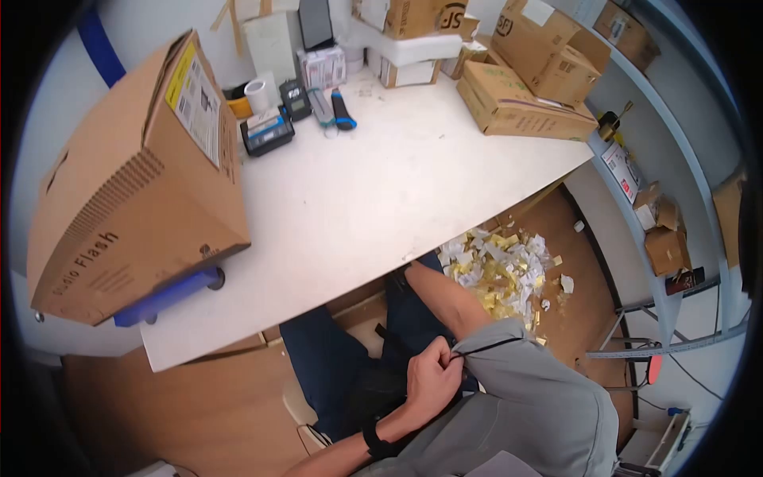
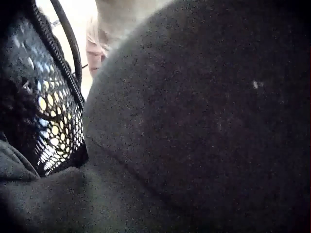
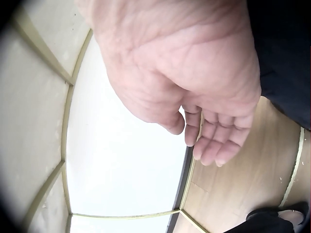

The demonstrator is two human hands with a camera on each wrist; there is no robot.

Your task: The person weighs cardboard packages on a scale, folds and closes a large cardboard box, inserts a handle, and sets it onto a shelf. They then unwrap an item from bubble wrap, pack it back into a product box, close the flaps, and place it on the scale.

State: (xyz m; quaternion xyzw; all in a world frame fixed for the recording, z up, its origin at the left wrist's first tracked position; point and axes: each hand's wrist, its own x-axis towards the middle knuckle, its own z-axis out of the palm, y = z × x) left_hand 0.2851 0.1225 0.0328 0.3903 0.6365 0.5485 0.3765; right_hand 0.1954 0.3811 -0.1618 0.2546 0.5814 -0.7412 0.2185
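In the head view my left hand (image 1: 433, 380), with a black band round its wrist, is curled in front of the chest. Its thumb and fingertips pinch a thin black cord (image 1: 493, 347) that runs over the grey sleeve (image 1: 524, 370), right at the sleeve's hem. Dark fabric (image 2: 204, 111) fills most of the left wrist view, beside a black mesh piece with a zipper (image 2: 56, 121). My right hand (image 3: 194, 82) hangs below the table's edge with its fingers loosely bent and nothing in them; in the head view the table hides most of it.
A big cardboard box (image 1: 135, 191) stands on the white table (image 1: 358, 183) at the left. Along the back are a utility knife (image 1: 342, 110), small devices and several boxes (image 1: 517, 99). Shredded paper (image 1: 505, 274) lies heaped on the floor. A metal shelf (image 1: 675, 119) borders the right side.
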